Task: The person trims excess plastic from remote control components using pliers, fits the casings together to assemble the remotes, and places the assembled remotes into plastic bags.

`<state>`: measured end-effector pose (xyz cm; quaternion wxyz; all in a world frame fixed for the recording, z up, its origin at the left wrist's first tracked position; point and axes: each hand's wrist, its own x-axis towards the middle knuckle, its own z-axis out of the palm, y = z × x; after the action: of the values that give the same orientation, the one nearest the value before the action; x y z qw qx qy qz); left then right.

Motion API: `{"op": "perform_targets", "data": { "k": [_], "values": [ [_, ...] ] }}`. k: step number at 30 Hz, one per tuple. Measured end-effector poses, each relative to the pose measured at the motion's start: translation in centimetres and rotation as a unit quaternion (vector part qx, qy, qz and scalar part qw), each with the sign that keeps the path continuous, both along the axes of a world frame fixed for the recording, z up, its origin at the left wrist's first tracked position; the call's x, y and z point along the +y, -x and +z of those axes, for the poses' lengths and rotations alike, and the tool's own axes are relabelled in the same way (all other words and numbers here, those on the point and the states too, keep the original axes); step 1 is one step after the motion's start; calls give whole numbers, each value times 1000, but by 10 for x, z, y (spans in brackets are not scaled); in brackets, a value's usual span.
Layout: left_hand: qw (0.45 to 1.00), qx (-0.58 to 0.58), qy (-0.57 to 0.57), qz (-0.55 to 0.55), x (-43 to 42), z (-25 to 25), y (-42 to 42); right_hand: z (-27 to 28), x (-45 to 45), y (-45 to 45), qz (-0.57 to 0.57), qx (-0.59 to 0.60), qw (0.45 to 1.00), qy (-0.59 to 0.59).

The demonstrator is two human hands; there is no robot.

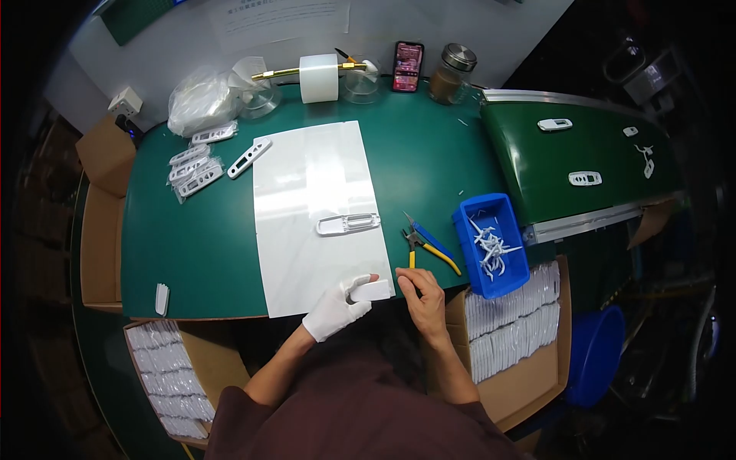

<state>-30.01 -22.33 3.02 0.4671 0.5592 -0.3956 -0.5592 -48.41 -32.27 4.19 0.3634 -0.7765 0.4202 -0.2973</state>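
Note:
My left hand (336,310), in a white fingerless glove, grips a small flat white rectangular piece (372,290) over the near edge of the white sheet (307,268). Just to its right, my bare right hand (423,301) is closed with curled fingers. Whatever those fingers may hold is hidden. Close above them lie side cutters (435,254) with yellow handles, beside a blue pen-like tool (418,229). Farther up the sheet rests a white plastic casing (348,224) with its hollow inside showing.
A blue bin (458,222) holds white scraps. Casings ride the green conveyor (537,165) at right. Bagged white devices (201,178) and one unbagged device (249,159) lie at left. Cartons (201,364) of white parts flank me. A film roll (319,78), phone (408,67) and jar (452,74) stand behind.

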Motion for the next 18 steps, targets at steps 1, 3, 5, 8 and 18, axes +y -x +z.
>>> {"op": "perform_targets", "data": {
  "k": [1, 3, 5, 8, 18],
  "values": [
    [1000, -4, 4, -12, 0, 0, -1, 0, 1, -1, 8, 14, 1000, 2],
    [1000, -1, -8, -27, 1, 1, -2, 1, 2, -1, 9, 11, 1000, -16],
    [999, 3, -19, -43, 2, -2, -1, 0, 4, -1, 9, 8, 999, -33],
    [998, -32, 16, -48, 2, -7, 0, -8, 4, 1, 24, -63, 987, -143],
    [996, -69, 22, -46, 3, -7, -2, -23, -3, 15, 82, -145, 903, -396]
  ]
}}
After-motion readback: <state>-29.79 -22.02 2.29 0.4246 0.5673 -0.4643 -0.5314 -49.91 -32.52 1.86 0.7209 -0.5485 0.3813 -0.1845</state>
